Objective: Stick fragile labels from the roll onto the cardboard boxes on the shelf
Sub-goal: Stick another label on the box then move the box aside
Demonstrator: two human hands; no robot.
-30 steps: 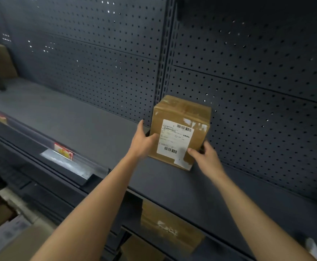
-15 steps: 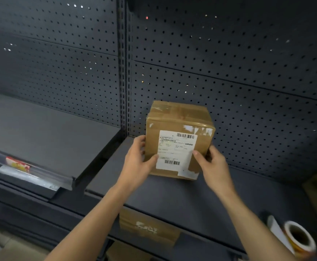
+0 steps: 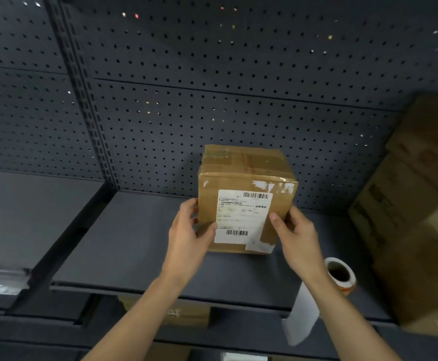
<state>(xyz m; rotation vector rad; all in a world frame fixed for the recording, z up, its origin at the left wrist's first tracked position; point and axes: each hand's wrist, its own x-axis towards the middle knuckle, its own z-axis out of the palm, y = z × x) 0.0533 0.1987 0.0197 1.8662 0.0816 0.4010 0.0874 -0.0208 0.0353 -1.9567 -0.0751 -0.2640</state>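
The cardboard box stands about midway along the shelf, set back from the front edge and close to the pegboard. I cannot tell whether its base is fully down on the board. The left hand holds its left side with the thumb lying on the front face, and the right hand holds the right side with the thumb at the edge of the white shipping label. Both hands are closed on the carton, 1 on each side. It looks small and light enough for 2 hands to turn easily. The walls look stiff, though the corners are rubbed and the top is glossy with clear tape that may be slippery. The 2 bare side walls, low down, seem the best place to hold it. A fragile sticker should bond better to bare cardboard than to tape or to the printed label. The label roll lies on its side near the front edge toward the right end, just beside the right wrist. Its loose backing strip hangs over that edge. The strip is thin and floppy and would likely tear if tugged, so the roll is best gripped by its stiff core. Larger boxes are stacked at the right end.
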